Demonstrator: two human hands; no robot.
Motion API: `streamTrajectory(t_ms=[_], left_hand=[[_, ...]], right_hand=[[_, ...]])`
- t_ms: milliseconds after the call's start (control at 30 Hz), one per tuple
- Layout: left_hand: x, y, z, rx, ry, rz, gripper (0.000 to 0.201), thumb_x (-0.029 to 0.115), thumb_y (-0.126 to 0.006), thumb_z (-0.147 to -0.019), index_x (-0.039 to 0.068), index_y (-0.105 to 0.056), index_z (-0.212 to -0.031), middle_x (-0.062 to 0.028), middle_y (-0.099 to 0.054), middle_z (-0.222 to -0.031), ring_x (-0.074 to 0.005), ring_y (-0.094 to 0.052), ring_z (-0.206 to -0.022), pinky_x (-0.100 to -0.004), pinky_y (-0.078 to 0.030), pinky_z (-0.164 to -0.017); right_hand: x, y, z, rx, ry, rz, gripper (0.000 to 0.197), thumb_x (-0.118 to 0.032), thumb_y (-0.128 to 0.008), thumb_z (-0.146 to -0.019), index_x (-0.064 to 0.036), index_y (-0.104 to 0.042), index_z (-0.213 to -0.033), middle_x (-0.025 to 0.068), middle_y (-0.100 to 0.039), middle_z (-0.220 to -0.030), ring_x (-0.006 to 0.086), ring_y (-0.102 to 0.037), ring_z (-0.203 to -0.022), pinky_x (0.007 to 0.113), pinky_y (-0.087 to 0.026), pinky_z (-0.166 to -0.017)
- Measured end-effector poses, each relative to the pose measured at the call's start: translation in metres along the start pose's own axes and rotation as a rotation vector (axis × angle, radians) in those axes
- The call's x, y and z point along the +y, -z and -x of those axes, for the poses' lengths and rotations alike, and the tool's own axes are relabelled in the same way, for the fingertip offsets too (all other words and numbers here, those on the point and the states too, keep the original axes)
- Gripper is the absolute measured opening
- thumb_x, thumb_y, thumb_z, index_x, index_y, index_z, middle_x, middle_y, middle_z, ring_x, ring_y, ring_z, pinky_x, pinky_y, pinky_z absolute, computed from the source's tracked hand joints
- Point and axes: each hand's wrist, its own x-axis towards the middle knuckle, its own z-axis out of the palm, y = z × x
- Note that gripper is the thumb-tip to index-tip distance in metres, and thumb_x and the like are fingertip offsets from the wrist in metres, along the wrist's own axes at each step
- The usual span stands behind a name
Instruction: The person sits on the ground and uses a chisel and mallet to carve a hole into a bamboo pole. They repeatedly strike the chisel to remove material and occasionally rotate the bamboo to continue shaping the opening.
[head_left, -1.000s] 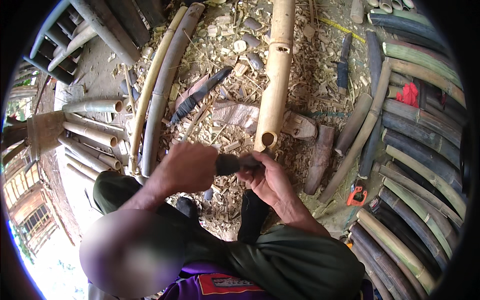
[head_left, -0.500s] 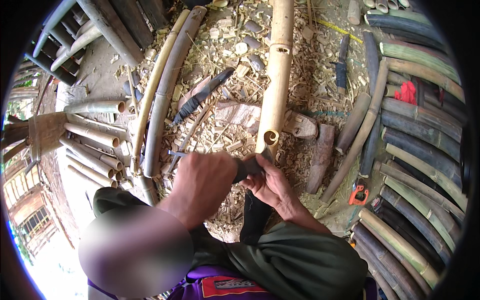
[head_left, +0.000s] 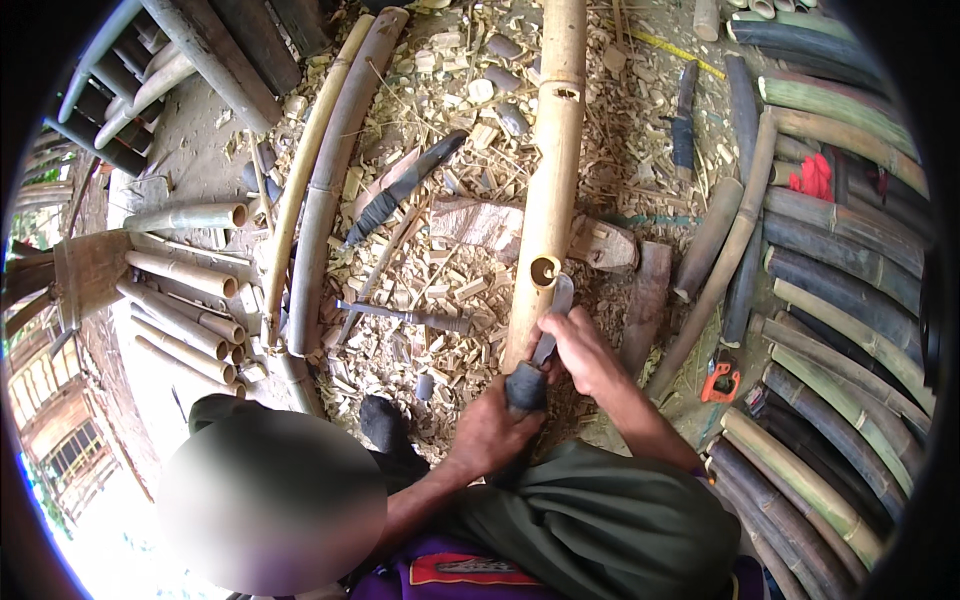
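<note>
A thick pale bamboo pole (head_left: pixel 555 205) runs away from me, lying across a chopped wood block (head_left: pixel 470 222). At its near part is a round hole (head_left: pixel 544 271) with a dark inside. My left hand (head_left: pixel 492 430) is closed round the dark wrapped handle of a knife (head_left: pixel 525 388), just below that hole. The bright blade points away from me along the pole's right side, its tip beside the hole. My right hand (head_left: pixel 583 350) is closed on the blade from the right, with its fingertips partly hidden.
A slim tool (head_left: pixel 405 316) lies on wood chips left of the pole. Farther off are two black-wrapped knives (head_left: pixel 405 190) (head_left: pixel 683 120). Long bamboo poles (head_left: pixel 335 170) lie at left, stacked bamboo (head_left: pixel 840 300) at right. An orange tool (head_left: pixel 719 382) and red cloth (head_left: pixel 812 178) sit near the stack.
Both hands have come nearer to me and the left has moved right. The knife now points along the pole beside the hole. The slim tool, earlier mostly covered by my left hand, shows fully.
</note>
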Motion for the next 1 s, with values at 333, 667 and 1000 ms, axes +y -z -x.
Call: streamTrajectory(t_ms=[333, 667, 1000], left_hand=[[0.049, 0.135, -0.019, 0.189, 0.078, -0.32, 0.026, 0.021, -0.08, -0.065, -0.001, -0.072, -0.079, -0.0133, -0.069, -0.069, -0.0265, -0.071, -0.069, -0.0413, -0.056, -0.068], [0.021, 0.116, -0.013, 0.417, -0.224, -0.463, 0.02, 0.013, -0.07, -0.076, 0.003, -0.068, -0.092, -0.0177, -0.069, -0.076, -0.0314, -0.071, -0.074, -0.0433, -0.054, -0.065], [0.137, 0.148, -0.039, 0.299, -0.499, -1.105, 0.004, 0.009, -0.071, -0.073, 0.007, -0.067, -0.075, -0.0092, -0.067, -0.075, -0.0262, -0.068, -0.075, -0.0404, -0.053, -0.072]], right_hand=[[-0.032, -0.037, -0.019, -0.207, -0.066, -0.695, 0.023, -0.021, -0.051, -0.1, -0.0004, -0.059, -0.108, 0.0148, -0.069, -0.095, 0.0176, -0.067, -0.07, 0.036, -0.062, -0.062], [-0.016, -0.046, -0.011, -0.183, -0.019, -0.821, 0.024, -0.022, -0.051, -0.1, -0.0013, -0.061, -0.107, 0.0145, -0.069, -0.095, 0.018, -0.066, -0.067, 0.032, -0.059, -0.06], [-0.022, -0.042, -0.017, -0.372, 0.021, -1.396, 0.022, -0.016, -0.053, -0.1, -0.0012, -0.063, -0.113, 0.0129, -0.069, -0.099, 0.0215, -0.068, -0.076, 0.041, -0.059, -0.075]])
